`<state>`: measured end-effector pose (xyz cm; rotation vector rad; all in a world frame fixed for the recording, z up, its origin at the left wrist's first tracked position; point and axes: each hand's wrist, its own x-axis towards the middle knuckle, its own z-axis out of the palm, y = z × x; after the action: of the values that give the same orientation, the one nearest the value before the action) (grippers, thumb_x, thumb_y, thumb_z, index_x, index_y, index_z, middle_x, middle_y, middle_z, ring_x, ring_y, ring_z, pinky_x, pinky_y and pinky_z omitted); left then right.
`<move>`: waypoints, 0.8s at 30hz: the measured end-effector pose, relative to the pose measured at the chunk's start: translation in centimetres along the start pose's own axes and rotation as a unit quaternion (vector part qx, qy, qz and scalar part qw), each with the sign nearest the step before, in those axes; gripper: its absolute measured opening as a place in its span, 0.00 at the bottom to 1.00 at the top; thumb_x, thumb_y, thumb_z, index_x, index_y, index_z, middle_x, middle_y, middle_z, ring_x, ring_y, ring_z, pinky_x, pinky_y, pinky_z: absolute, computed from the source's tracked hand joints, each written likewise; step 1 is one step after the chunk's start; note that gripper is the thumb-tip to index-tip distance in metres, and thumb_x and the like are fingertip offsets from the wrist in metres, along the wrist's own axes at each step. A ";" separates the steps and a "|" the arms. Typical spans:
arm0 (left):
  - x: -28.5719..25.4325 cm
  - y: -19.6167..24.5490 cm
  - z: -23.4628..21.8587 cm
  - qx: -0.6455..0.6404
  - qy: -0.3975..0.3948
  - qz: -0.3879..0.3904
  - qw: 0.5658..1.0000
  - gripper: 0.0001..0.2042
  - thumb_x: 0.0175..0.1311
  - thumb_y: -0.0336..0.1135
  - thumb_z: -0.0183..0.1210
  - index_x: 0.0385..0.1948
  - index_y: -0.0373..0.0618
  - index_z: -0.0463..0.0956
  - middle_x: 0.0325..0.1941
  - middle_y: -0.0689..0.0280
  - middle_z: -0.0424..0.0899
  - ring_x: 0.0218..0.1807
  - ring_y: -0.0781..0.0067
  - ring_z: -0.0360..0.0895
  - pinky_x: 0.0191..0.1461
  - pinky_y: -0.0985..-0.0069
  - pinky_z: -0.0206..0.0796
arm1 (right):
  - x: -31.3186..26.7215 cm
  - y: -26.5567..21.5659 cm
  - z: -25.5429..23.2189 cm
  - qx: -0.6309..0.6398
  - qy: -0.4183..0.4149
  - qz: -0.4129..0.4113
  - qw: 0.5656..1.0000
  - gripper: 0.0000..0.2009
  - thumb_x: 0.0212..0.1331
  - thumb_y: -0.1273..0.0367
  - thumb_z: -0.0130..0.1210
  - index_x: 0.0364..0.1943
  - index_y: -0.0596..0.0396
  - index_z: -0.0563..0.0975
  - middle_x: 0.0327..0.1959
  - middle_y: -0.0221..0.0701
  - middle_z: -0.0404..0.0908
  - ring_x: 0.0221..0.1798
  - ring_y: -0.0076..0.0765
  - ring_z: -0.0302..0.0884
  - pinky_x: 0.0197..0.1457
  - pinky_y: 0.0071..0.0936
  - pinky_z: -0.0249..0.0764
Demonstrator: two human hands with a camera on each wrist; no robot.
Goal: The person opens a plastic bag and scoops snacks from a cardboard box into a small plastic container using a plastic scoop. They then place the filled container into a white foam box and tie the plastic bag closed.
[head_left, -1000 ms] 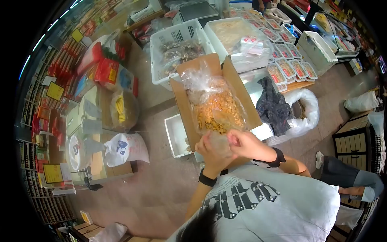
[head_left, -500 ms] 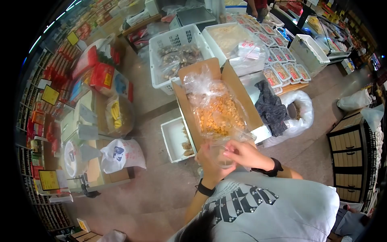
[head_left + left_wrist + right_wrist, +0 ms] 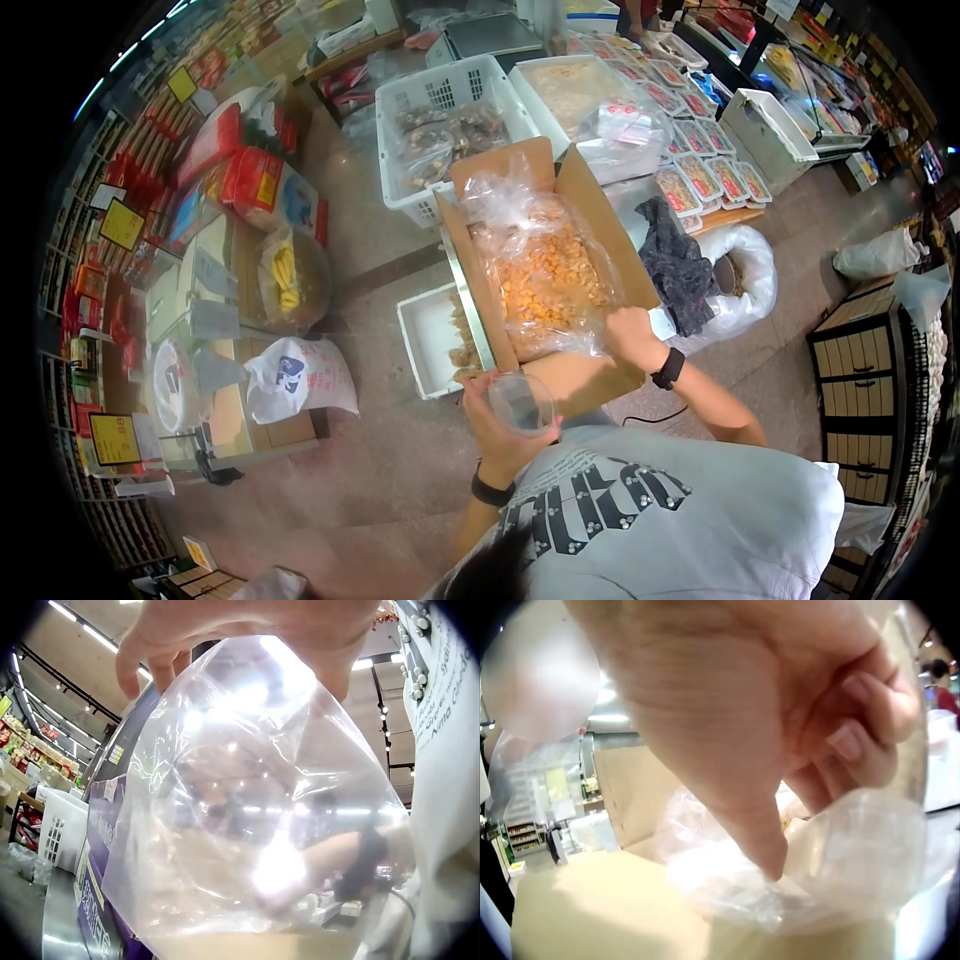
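Note:
My left hand grips a clear plastic bag near its rounded mouth, in front of the box's left corner. In the left wrist view the bag hangs down from the fingers, with nothing visible inside. A cardboard box holds small orange-yellow pieces in a clear plastic liner. At the box's near right corner my right hand has its fingers curled, thumb pointing down. In the right wrist view its thumb tip meets crumpled clear plastic, which appears pinched there; the index fingertip is hidden.
Left of the box is a white tray with brown pieces along one side. Beyond stand a white basket with bagged goods and a white bin. A dark plastic bag and several packed trays lie on the right.
Both hands were together at the clear bag. The right hand has let go of it and moved right to the box's corner; the left has moved left and down with the bag, its mouth now spread.

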<state>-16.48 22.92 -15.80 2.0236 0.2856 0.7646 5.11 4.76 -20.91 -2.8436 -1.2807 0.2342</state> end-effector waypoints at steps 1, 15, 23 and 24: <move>0.0 0.2 -0.1 0.012 -0.011 -0.005 1.000 0.65 0.28 0.38 0.76 0.67 0.34 0.31 0.56 0.50 0.63 0.57 0.53 0.63 0.61 0.58 0.54 | 0.2 0.1 -0.1 0.004 0.008 -0.007 1.000 0.13 0.42 0.72 0.56 0.34 0.65 0.75 0.18 0.40 0.77 0.22 0.48 0.78 0.24 0.37 0.74; -0.4 0.3 -0.6 0.014 -0.043 -0.023 0.999 0.64 0.33 0.39 0.73 0.68 0.37 0.27 0.60 0.53 0.58 0.60 0.58 0.60 0.65 0.62 0.52 | 5.9 -2.2 -7.6 -0.152 0.132 -0.192 0.961 0.10 0.46 0.71 0.53 0.35 0.57 0.74 0.26 0.36 0.76 0.25 0.33 0.78 0.20 0.27 0.69; -0.2 1.5 0.3 0.074 -0.032 -0.041 0.996 0.65 0.29 0.39 0.76 0.67 0.33 0.31 0.58 0.50 0.62 0.56 0.55 0.64 0.61 0.60 0.57 | 9.0 -0.6 -6.2 -0.305 0.087 -0.388 0.865 0.04 0.43 0.69 0.55 0.17 0.50 0.77 0.19 0.25 0.73 0.23 0.31 0.72 0.15 0.29 0.55; -0.2 1.7 0.4 0.073 -0.027 -0.051 0.996 0.65 0.29 0.39 0.76 0.67 0.33 0.31 0.57 0.50 0.63 0.56 0.55 0.64 0.61 0.60 0.57 | 8.2 0.3 -7.8 -0.315 0.052 -0.408 0.855 0.03 0.43 0.69 0.56 0.18 0.50 0.78 0.19 0.25 0.73 0.23 0.30 0.72 0.15 0.29 0.55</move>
<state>-16.56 21.61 -14.67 2.1453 0.4207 0.6397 11.81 11.10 -14.25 -2.2821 -2.7558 -0.4246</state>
